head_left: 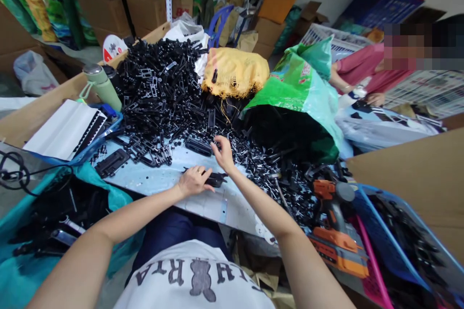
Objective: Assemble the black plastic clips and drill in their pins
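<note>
My left hand [195, 180] rests on the pale blue table [152, 181], its fingers pressing down a flat black plastic part [214, 179]. Just behind it, my right hand [223, 152] reaches into the edge of a big heap of black plastic parts [163, 87], fingers curled in a pinch; what they hold is too small to make out. A longer black part [198, 146] lies just left of the right hand. Another flat black piece [111, 162] lies on the table to the left.
An orange cordless drill [333, 222] lies at the right. A green sack [300, 101] of black parts and a yellow bag [234, 72] sit behind the heap. A green bottle [103, 87] stands at the left. Another person in pink [366, 70] sits far right.
</note>
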`<state>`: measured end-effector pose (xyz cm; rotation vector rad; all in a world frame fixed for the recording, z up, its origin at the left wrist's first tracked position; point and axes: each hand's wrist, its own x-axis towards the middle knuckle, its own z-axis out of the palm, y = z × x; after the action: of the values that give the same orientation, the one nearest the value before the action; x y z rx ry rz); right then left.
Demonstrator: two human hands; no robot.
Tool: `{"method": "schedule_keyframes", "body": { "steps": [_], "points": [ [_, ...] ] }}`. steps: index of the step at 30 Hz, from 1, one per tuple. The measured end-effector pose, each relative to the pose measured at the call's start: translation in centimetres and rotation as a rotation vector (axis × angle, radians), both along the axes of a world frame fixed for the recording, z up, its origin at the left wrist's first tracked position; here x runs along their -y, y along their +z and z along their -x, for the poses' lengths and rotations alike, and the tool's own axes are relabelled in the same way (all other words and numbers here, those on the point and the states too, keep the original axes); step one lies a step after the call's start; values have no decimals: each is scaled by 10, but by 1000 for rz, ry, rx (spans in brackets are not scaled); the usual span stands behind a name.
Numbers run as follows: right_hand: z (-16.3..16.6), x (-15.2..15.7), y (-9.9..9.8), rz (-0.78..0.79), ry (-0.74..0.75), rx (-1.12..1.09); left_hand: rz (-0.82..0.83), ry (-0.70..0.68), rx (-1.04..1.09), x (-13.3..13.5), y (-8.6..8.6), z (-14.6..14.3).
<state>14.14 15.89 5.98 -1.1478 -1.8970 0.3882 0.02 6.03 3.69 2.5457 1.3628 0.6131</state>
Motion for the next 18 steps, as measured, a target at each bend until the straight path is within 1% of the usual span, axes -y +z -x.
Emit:
{"method": "schedule_keyframes", "body": {
  "steps": [2, 5, 6, 7, 9, 11, 13, 14, 16, 18],
  "points": [
    [7, -47, 13, 26, -103, 188, 40, -2, -136, -29, -4, 2],
    [24, -101, 25, 115, -262, 392, -34, 50, -185, -72, 3, 1],
    [29, -113, 27, 176, -300, 402, -75, 87, -172, -87, 9, 3],
    [33, -122, 27, 259, -328, 359, -112, 136, -156, -104, 15, 6],
    [33, -133, 26, 435, -344, 167, -161, 254, -135, -139, 29, 17],
    [25, -133, 25, 549, -329, -27, -190, 323, -147, -174, 40, 30],
    [12, -123, 23, 579, -294, -109, -189, 301, -179, -202, 47, 42],
    [5, -115, 23, 588, -247, -152, -179, 270, -192, -213, 49, 45],
    [-9, -92, 21, 638, -85, -326, -156, 208, -196, -225, 50, 48],
    [-19, -64, 18, 690, 100, -511, -143, 175, -179, -225, 49, 46]
  ]
}}
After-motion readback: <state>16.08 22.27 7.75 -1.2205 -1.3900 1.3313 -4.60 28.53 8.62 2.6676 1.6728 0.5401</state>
